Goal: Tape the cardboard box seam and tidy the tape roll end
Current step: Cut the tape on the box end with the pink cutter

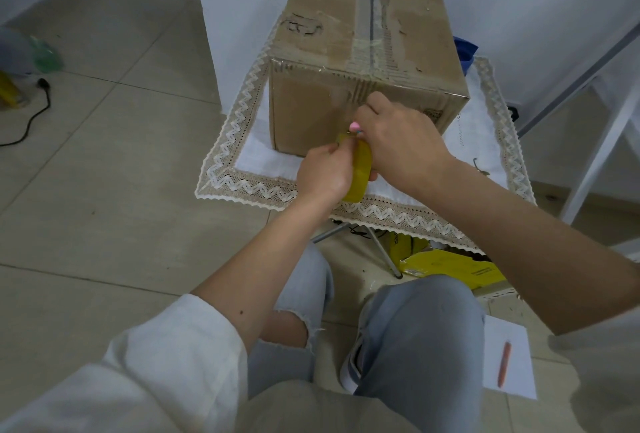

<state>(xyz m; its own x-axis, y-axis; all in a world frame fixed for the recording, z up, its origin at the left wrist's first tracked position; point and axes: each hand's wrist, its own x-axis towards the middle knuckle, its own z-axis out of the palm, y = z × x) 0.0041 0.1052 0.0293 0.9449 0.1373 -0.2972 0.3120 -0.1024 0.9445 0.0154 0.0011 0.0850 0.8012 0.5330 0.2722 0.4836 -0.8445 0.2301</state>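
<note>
A brown cardboard box (329,34) stands on a small table covered by a white lace-edged cloth (249,158). Clear tape runs along its top seam and down the near face. In front of that face I hold a yellowish tape roll (361,172) between both hands. My left hand (323,174) grips the roll's left side, fingers pinched at its top edge. My right hand (398,141) is closed over the roll's right side, and a small pink-tipped object (355,127) shows at its fingers. The tape's loose end is hidden by my fingers.
Under the table lie yellow cartons (450,268) and a metal table leg (384,252). A sheet of paper with an orange pen (504,368) lies on the tiled floor at right. A black cable (33,117) trails at left. A white wall rises behind the box.
</note>
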